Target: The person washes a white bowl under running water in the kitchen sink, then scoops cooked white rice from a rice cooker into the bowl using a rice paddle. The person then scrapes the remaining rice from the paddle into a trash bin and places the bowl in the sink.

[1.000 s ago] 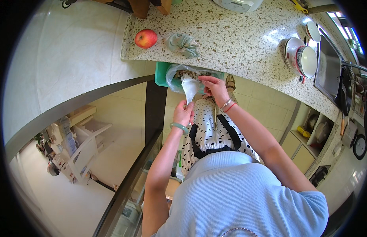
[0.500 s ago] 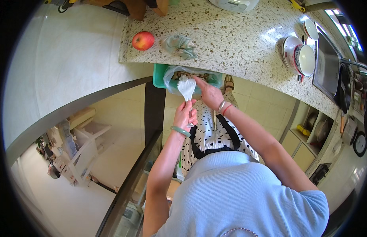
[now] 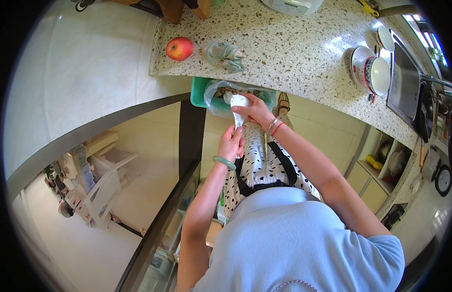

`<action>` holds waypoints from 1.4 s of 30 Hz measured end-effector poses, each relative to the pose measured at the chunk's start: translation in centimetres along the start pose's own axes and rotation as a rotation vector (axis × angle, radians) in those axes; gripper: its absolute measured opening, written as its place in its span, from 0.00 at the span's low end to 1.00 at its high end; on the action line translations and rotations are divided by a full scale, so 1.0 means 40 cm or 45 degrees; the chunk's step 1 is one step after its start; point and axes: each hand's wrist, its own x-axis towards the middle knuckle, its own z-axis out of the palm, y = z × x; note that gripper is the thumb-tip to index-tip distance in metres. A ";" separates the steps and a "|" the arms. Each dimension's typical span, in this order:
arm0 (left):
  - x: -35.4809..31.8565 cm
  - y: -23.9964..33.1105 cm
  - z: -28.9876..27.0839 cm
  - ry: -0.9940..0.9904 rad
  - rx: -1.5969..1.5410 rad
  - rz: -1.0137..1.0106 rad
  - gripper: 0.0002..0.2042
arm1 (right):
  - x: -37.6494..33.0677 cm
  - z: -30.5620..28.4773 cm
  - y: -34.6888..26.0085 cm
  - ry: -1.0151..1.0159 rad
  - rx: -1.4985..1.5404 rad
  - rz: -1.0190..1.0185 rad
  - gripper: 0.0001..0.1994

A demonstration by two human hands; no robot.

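A white rice paddle (image 3: 239, 103) is held over a green bin (image 3: 198, 93). My left hand (image 3: 230, 143) is closed round its handle. The fingers and thumb of my right hand (image 3: 259, 112) grip the paddle's broad head and hide part of it. Inside the bin hangs a clear plastic bag (image 3: 214, 103) with brownish scraps in it. A crumpled pale green cloth (image 3: 225, 56) lies on the counter just beyond the bin, and a red apple (image 3: 179, 48) sits to its left.
The speckled counter (image 3: 294, 53) overhangs the bin's far side. At right, stacked bowls (image 3: 379, 77) stand beside a sink (image 3: 405, 80). A rice cooker (image 3: 294, 6) is at the far edge. A dark-framed glass panel (image 3: 160, 253) runs along my left.
The paddle has turned from showing its ridged face to a narrower view. My right hand has come from beside its head to grip it.
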 end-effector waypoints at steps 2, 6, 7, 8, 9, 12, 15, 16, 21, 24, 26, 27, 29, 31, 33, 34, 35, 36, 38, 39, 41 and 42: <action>-0.003 0.007 -0.014 0.028 0.110 0.006 0.13 | 0.010 0.007 -0.007 0.035 -0.004 0.051 0.44; 0.000 0.002 -0.025 0.091 0.302 0.060 0.12 | 0.029 0.029 0.007 0.053 0.093 0.039 0.41; 0.000 0.000 -0.022 0.131 0.349 0.074 0.12 | 0.030 0.040 0.008 0.097 0.074 -0.005 0.40; 0.001 -0.002 -0.015 0.171 0.396 0.088 0.12 | 0.028 0.052 0.011 0.140 0.055 -0.048 0.38; 0.000 -0.002 -0.008 0.208 0.441 0.099 0.12 | 0.025 0.061 0.010 0.187 0.034 -0.088 0.36; -0.010 0.004 -0.007 0.234 0.570 0.131 0.12 | 0.032 0.068 -0.001 0.279 0.100 -0.061 0.27; -0.012 -0.012 -0.007 0.240 0.649 0.176 0.13 | 0.064 0.048 -0.007 0.218 0.151 0.051 0.18; -0.015 -0.013 -0.007 0.235 0.612 0.150 0.13 | 0.064 0.044 -0.013 0.219 0.173 0.081 0.17; -0.024 0.009 -0.013 0.098 0.311 -0.026 0.12 | 0.108 0.012 0.018 0.229 0.394 0.137 0.11; -0.027 0.023 -0.021 0.005 0.129 -0.086 0.12 | 0.138 0.002 0.064 0.219 0.685 0.091 0.09; -0.026 0.027 -0.025 -0.006 0.061 -0.104 0.12 | 0.140 0.000 0.071 0.212 0.848 0.085 0.09; -0.023 0.029 -0.024 -0.017 0.028 -0.111 0.12 | 0.139 -0.004 0.069 0.212 0.808 0.105 0.10; -0.020 0.030 -0.020 -0.009 0.021 -0.109 0.13 | 0.136 -0.014 0.065 0.215 0.730 0.144 0.11; -0.020 0.027 -0.022 0.023 0.033 -0.103 0.13 | 0.108 0.000 0.022 0.225 0.480 0.100 0.13; -0.015 0.026 -0.023 0.067 0.079 -0.082 0.12 | 0.084 0.021 -0.003 0.211 0.269 0.010 0.15; -0.011 0.023 -0.024 0.080 0.142 -0.053 0.12 | 0.075 0.030 -0.007 0.194 0.183 -0.057 0.16; -0.005 0.018 -0.026 0.093 0.203 -0.024 0.12 | 0.067 0.039 -0.009 0.175 0.096 -0.123 0.17; -0.002 0.018 -0.026 0.106 0.266 0.003 0.12 | 0.064 0.045 -0.004 0.194 -0.022 -0.188 0.18; -0.002 0.022 -0.027 0.116 0.242 -0.002 0.12 | 0.060 0.053 0.005 0.228 -0.259 -0.317 0.19; -0.002 0.026 -0.027 0.122 0.231 -0.001 0.12 | 0.061 0.052 0.007 0.247 -0.321 -0.381 0.14; -0.005 0.032 -0.035 0.078 0.145 -0.016 0.12 | 0.069 0.046 0.011 0.222 -0.163 -0.383 0.11; -0.009 0.032 -0.038 0.057 0.102 -0.025 0.12 | 0.076 0.042 0.017 0.209 -0.083 -0.382 0.10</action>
